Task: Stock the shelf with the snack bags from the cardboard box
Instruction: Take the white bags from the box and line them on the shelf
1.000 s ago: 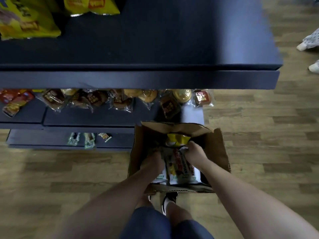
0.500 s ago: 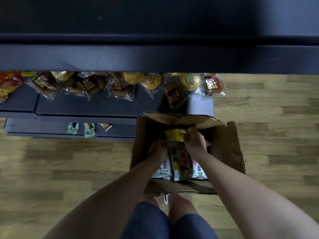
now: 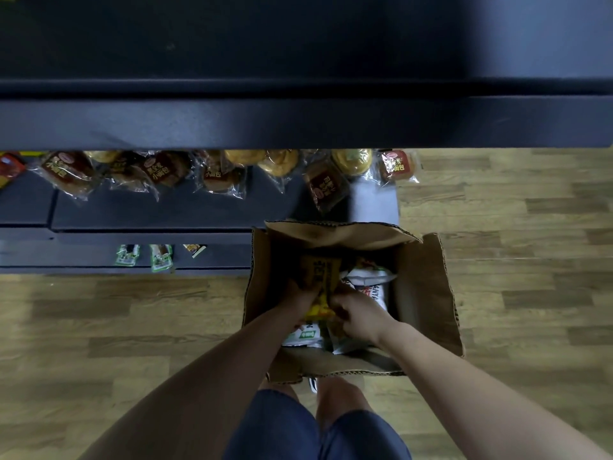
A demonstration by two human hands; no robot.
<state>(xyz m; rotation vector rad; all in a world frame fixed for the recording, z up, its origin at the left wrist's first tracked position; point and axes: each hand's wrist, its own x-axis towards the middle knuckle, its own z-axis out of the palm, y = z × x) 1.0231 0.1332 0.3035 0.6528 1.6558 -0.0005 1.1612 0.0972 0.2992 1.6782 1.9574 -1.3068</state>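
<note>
— Down in the middle of the frame? 
— Open cardboard box (image 3: pixel 428 293) on the wood floor (image 3: pixel 514 260), flaps up, pressed against the lowest dark shelf (image 3: pixel 212 214).

— Inside the box? 
— Yellow snack bag (image 3: pixel 320 277) standing on end near the centre, above white snack bags (image 3: pixel 373 285) lying flat to its right and below.

— And the hands? 
— Left hand (image 3: pixel 303 298) curled round the yellow bag's left edge, fingers closed on it. Right hand (image 3: pixel 360 315) curled just beside, fingertips pinching the same bag's lower end. Both arms reaching in from the bottom of the frame.

— On the shelving? 
— Wrapped brown and golden buns (image 3: pixel 215 171) in a row along the lower shelf, mid-left to centre. Red packet (image 3: pixel 396 166) at the row's right end. Small green sachets (image 3: pixel 161 257) on the ledge below, left of the box. Broad top shelf (image 3: pixel 298 121) filling the upper frame.

— Below the box? 
— Knees in dark blue shorts (image 3: pixel 285 423), bottom centre.
</note>
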